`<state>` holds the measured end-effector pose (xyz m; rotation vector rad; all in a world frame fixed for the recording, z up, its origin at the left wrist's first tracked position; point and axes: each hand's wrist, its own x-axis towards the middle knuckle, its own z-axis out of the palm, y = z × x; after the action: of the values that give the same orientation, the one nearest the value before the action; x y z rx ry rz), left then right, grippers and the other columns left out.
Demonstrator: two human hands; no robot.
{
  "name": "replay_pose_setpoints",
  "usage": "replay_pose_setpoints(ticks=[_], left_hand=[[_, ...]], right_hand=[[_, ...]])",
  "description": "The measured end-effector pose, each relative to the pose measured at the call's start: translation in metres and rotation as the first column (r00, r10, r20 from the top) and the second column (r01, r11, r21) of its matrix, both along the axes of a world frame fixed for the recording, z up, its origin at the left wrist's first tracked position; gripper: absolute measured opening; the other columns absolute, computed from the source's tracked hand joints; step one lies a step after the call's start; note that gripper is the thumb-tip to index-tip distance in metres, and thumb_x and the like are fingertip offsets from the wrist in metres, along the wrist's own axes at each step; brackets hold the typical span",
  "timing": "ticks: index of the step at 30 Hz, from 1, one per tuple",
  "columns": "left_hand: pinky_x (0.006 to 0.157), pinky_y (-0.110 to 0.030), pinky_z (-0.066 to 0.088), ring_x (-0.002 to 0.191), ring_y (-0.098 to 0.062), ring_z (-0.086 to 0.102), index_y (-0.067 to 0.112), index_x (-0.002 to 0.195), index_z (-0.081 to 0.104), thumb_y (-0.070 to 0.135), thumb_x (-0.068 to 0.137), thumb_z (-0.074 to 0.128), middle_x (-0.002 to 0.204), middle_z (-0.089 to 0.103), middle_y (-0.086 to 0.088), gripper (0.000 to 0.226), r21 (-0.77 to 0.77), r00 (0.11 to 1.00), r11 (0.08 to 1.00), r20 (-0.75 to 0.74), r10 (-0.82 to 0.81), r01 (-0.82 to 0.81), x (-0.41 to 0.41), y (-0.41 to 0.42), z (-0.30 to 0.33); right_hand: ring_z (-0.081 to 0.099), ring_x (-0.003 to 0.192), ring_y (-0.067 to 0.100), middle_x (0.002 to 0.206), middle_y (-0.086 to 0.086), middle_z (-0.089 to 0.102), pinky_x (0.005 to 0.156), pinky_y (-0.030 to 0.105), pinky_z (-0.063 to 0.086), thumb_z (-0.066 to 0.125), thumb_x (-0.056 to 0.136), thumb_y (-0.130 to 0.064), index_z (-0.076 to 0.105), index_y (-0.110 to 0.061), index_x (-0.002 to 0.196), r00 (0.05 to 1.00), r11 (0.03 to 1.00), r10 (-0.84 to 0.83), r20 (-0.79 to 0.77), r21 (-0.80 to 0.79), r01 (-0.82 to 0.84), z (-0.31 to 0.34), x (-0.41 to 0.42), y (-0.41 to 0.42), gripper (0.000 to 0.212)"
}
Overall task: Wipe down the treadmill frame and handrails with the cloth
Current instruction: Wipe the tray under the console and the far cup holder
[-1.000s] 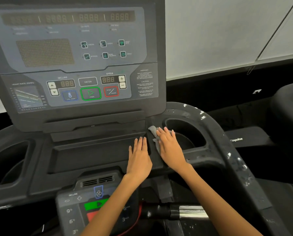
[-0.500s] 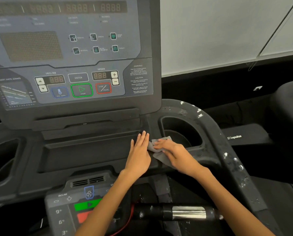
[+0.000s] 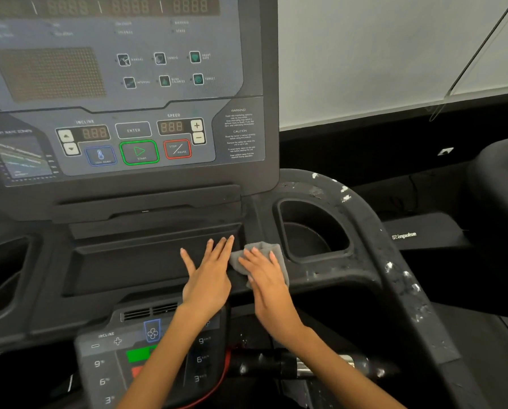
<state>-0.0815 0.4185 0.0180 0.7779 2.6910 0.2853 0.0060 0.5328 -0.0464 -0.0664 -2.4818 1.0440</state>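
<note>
A small grey cloth (image 3: 261,250) lies on the dark treadmill frame (image 3: 320,278), on the strip between the centre tray and the right cup holder. My right hand (image 3: 266,280) lies flat on the cloth with straight fingers and presses it onto the frame. My left hand (image 3: 210,273) rests flat beside it on the tray's right end, fingers straight and spread, touching the cloth's left edge. The right handrail (image 3: 406,290) curves down the right side, black with white flecks. Most of the cloth is hidden under my right hand.
The console panel (image 3: 129,98) with its display and buttons rises right behind the tray. A deep cup holder (image 3: 308,231) sits right of the cloth, another at the far left (image 3: 2,273). A lower keypad (image 3: 123,358) and a chrome grip bar (image 3: 320,366) lie below my wrists.
My right hand has slid the cloth toward me and leftward along the strip by the cup holder. The left hand has stayed flat on the tray. The view has shifted a little.
</note>
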Motion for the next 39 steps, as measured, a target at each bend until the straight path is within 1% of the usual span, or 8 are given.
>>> replay_pose_setpoints(ticks=[6, 9, 16, 21, 27, 31, 34, 39], left_hand=[[0.110, -0.065, -0.011, 0.146, -0.018, -0.011, 0.023, 0.151, -0.010, 0.009, 0.097, 0.033, 0.161, -0.001, 0.004, 0.071, -0.022, 0.998, 1.000, -0.065, -0.002, 0.001, 0.006, -0.001, -0.001], [0.110, -0.066, -0.010, 0.147, -0.019, -0.009, 0.023, 0.151, -0.009, 0.009, 0.097, 0.032, 0.161, -0.002, 0.005, 0.070, -0.030, 0.997, 1.000, -0.072, -0.008, 0.005, 0.006, 0.000, -0.001], [0.110, -0.067, -0.006, 0.147, -0.018, -0.004, 0.023, 0.152, -0.003, 0.012, 0.099, 0.030, 0.160, 0.001, 0.006, 0.064, -0.025, 0.996, 1.000, -0.084, 0.013, -0.015, 0.008, 0.001, -0.001], [0.111, -0.065, -0.005, 0.148, -0.019, 0.003, 0.019, 0.151, -0.006, 0.010, 0.097, 0.034, 0.157, 0.021, 0.004, 0.069, 0.029, 0.995, 0.999, -0.093, 0.049, -0.046, 0.011, 0.000, 0.000], [0.113, -0.063, -0.007, 0.146, -0.017, 0.013, 0.024, 0.150, -0.014, 0.007, 0.094, 0.039, 0.145, 0.044, -0.002, 0.079, 0.085, 0.993, 0.994, -0.090, 0.081, -0.074, 0.014, 0.000, 0.003], [0.114, -0.061, -0.004, 0.146, -0.016, 0.013, 0.023, 0.151, -0.011, 0.003, 0.092, 0.042, 0.147, 0.040, -0.003, 0.081, 0.112, 0.991, 0.993, -0.122, 0.059, -0.045, 0.015, -0.002, 0.004], [0.117, -0.056, -0.003, 0.147, -0.016, 0.011, 0.021, 0.151, -0.008, -0.004, 0.090, 0.038, 0.152, 0.031, -0.001, 0.081, 0.165, 0.986, 0.985, -0.150, 0.071, -0.046, 0.015, -0.003, 0.003], [0.120, -0.042, 0.006, 0.147, -0.015, 0.004, 0.018, 0.151, -0.001, 0.008, 0.097, 0.033, 0.160, 0.011, 0.000, 0.064, 0.158, 0.975, 0.987, -0.221, 0.030, 0.005, 0.013, -0.005, -0.003]], right_hand=[[0.028, 0.143, 0.006, 0.149, -0.004, 0.042, 0.121, 0.034, 0.013, 0.050, 0.090, -0.001, 0.046, -0.015, 0.142, 0.974, 0.953, 0.214, 0.068, 0.205, -0.224, 0.000, 0.016, 0.018, 0.054], [0.028, 0.143, 0.006, 0.147, -0.004, 0.045, 0.121, 0.034, 0.013, 0.045, 0.093, -0.010, 0.047, -0.018, 0.141, 0.965, 0.917, 0.236, 0.111, 0.303, -0.259, 0.005, 0.017, 0.030, 0.049], [0.042, 0.133, 0.009, 0.134, -0.002, 0.055, 0.116, 0.041, 0.028, 0.050, 0.092, -0.008, 0.058, -0.015, 0.127, 0.998, 0.970, 0.043, 0.039, 0.239, -0.051, 0.008, -0.004, 0.026, 0.037], [0.035, 0.140, 0.012, 0.142, 0.003, 0.051, 0.121, 0.032, 0.012, 0.036, 0.093, -0.016, 0.054, -0.011, 0.134, 0.990, 0.976, -0.110, 0.087, 0.196, 0.091, 0.012, -0.015, -0.004, 0.045], [0.028, 0.144, 0.011, 0.149, 0.002, 0.044, 0.122, 0.033, 0.011, 0.043, 0.090, -0.009, 0.046, -0.010, 0.141, 0.991, 0.945, 0.106, 0.086, 0.301, -0.127, 0.003, 0.009, -0.014, 0.052], [0.022, 0.146, 0.008, 0.153, -0.004, 0.038, 0.122, 0.036, 0.010, 0.044, 0.093, -0.010, 0.042, -0.018, 0.145, 0.962, 0.852, 0.234, 0.140, 0.448, -0.272, 0.005, 0.023, 0.025, 0.052], [0.025, 0.145, 0.007, 0.152, -0.006, 0.040, 0.122, 0.040, 0.013, 0.045, 0.097, -0.009, 0.046, -0.019, 0.143, 0.972, 0.912, 0.209, 0.110, 0.338, -0.235, 0.010, 0.026, 0.044, 0.047], [0.025, 0.144, 0.003, 0.147, -0.003, 0.047, 0.121, 0.039, 0.014, 0.039, 0.097, -0.012, 0.051, -0.014, 0.139, 0.998, 0.991, -0.028, 0.063, 0.134, 0.019, 0.008, 0.011, 0.009, 0.044]])
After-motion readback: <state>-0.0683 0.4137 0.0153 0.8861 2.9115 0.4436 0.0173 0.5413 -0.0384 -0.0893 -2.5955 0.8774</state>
